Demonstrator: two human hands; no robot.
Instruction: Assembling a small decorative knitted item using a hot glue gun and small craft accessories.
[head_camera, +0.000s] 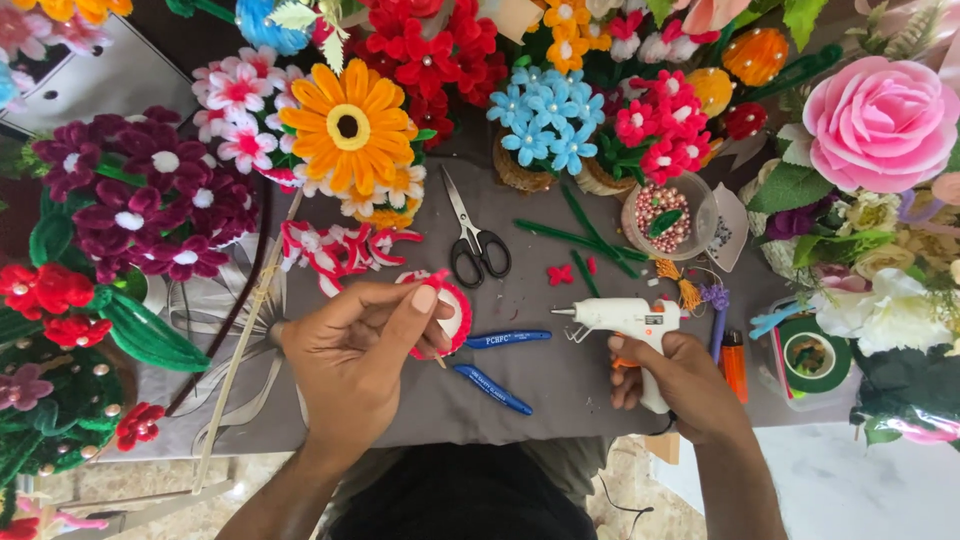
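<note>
Glue work wants a steady aim: left hand (355, 355) pinches the red-and-white flower piece (447, 312) above the grey counter (560, 375); right hand (685, 380) grips the white glue gun (625, 318), nozzle pointing leftward. Best kept close, fingertips away from the tip.

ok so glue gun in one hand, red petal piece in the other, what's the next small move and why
Probably swing the glue gun nozzle left to the red-and-white petal piece. The right hand already grips the gun, its nozzle pointing toward the piece but clearly apart from it, while the left hand pinches the piece up off the grey table. Closing that gap looks like the natural step.
</note>
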